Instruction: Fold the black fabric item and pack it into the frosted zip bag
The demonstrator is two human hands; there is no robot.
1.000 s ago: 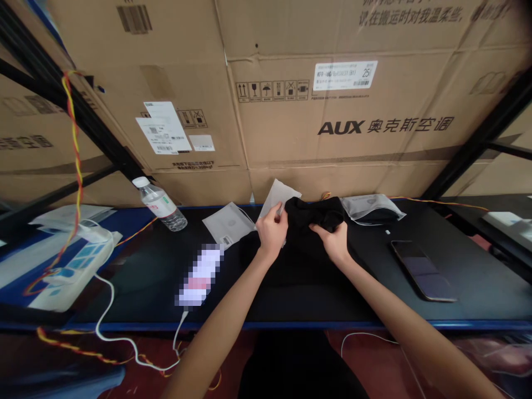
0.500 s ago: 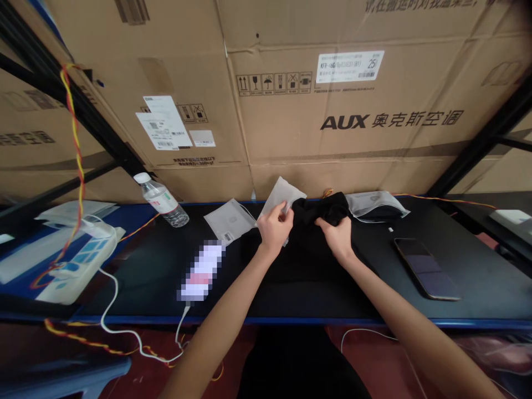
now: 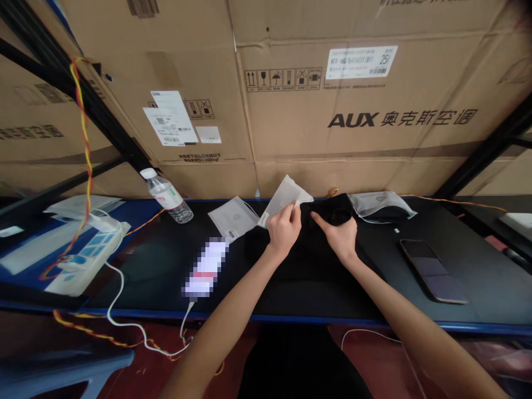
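My left hand [image 3: 283, 231] pinches the edge of a frosted white plastic bag [image 3: 282, 198], which stands tilted toward the cardboard behind it. Just to the right, a bunched piece of black cloth [image 3: 336, 207] is gripped by my right hand [image 3: 341, 237], its thumb pointing toward the bag's mouth. The cloth lies against the bag's right edge; whether any of it is inside I cannot tell. Black on black, its lower part blends with the tabletop. Another flat frosted bag [image 3: 233, 217] lies left of my left hand. A filled frosted bag [image 3: 382, 204] with something black inside rests right of the cloth.
A water bottle [image 3: 168, 197] leans at the back left, near a white power strip [image 3: 93, 252]. A charging phone [image 3: 206, 269] lies front left, a dark phone [image 3: 432, 271] on the right. Large cardboard boxes [image 3: 291, 133] wall off the back of the black table [image 3: 145, 277].
My right thumb has stretched out toward the bag, and the black cloth now sits lower and flatter. My left hand keeps its pinch on the bag. The whole view has shifted slightly.
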